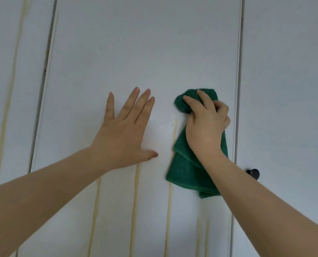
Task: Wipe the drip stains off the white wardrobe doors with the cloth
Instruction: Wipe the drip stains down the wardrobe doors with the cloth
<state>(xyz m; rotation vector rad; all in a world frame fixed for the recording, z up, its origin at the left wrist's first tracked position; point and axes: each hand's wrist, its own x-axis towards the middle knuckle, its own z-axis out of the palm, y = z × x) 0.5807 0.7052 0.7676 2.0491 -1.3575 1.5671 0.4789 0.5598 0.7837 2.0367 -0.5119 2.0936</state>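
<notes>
The middle white wardrobe door (139,52) fills the view. Its upper half looks free of streaks. Yellowish drip stains (134,210) run down its lower half, one of them (174,130) starting just left of the cloth. My right hand (206,127) grips a bunched green cloth (184,169) and holds its top against the door; the rest of the cloth hangs below the hand. My left hand (125,130) lies flat on the door with fingers spread, to the left of the cloth.
The left door (12,71) carries long yellow drip streaks (10,89) from top to bottom. The right door (287,71) shows no streaks. A small dark knob (253,173) sticks out beside my right forearm, at the seam with the right door.
</notes>
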